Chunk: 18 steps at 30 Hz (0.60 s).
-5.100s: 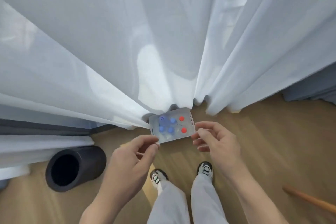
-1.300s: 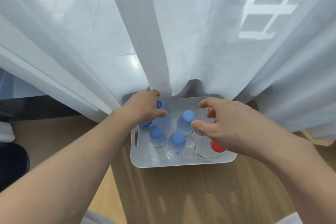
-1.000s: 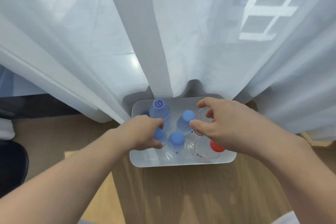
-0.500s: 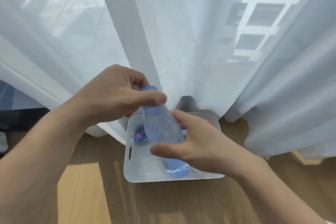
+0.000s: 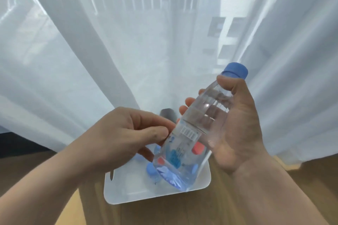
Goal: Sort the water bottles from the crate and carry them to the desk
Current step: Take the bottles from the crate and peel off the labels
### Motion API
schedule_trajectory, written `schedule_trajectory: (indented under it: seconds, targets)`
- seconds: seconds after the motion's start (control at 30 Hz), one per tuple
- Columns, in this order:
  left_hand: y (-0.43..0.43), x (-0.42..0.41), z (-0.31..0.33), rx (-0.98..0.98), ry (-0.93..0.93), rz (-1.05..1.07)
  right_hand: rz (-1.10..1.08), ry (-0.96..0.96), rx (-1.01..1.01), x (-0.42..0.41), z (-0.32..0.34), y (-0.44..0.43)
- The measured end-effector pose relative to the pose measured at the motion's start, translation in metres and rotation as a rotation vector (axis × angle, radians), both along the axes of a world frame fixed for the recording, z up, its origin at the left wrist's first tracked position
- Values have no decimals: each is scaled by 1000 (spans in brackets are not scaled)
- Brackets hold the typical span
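Gripping the bottle [image 5: 192, 133] round its upper body, the right hand [image 5: 237, 133] has its fingers wrapped behind and its thumb at the neck, just under the blue cap [image 5: 236, 70]. Left hand [image 5: 124, 137]: fingers curled, thumb tip against the bottle's label side; whether it grips cannot be told. Bottle: clear ribbed plastic, water-filled, barcode label, tilted, base above the crate [image 5: 146, 192]. Crate: white, smooth, rounded corners, slot handle, on a wood-plank floor [image 5: 237, 206]; other bottles [image 5: 150, 169] with blue caps stand inside. A sheer white curtain [image 5: 91, 60] hangs in folds over the crate's far end.
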State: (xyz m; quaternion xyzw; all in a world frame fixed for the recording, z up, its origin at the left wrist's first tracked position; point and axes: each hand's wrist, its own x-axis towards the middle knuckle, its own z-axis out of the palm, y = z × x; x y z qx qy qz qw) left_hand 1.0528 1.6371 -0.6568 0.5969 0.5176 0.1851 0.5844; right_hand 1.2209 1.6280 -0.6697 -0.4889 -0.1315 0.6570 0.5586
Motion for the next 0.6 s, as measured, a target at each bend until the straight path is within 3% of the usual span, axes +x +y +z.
schedule_trajectory:
  seconds: [0.13, 0.3, 0.43, 0.6]
  targets:
    - [-8, 1, 10, 92, -40, 6, -29, 45, 11, 0, 1, 1]
    - [-21, 1, 10, 478, 174, -108, -118, 58, -36, 1, 2, 4]
    - [-18, -4, -1, 625, 237, -102, -171, -9, -53, -1, -1, 2]
    - [-21, -2, -4, 951, 397, -218, -188, -24, -22, -3, -4, 1]
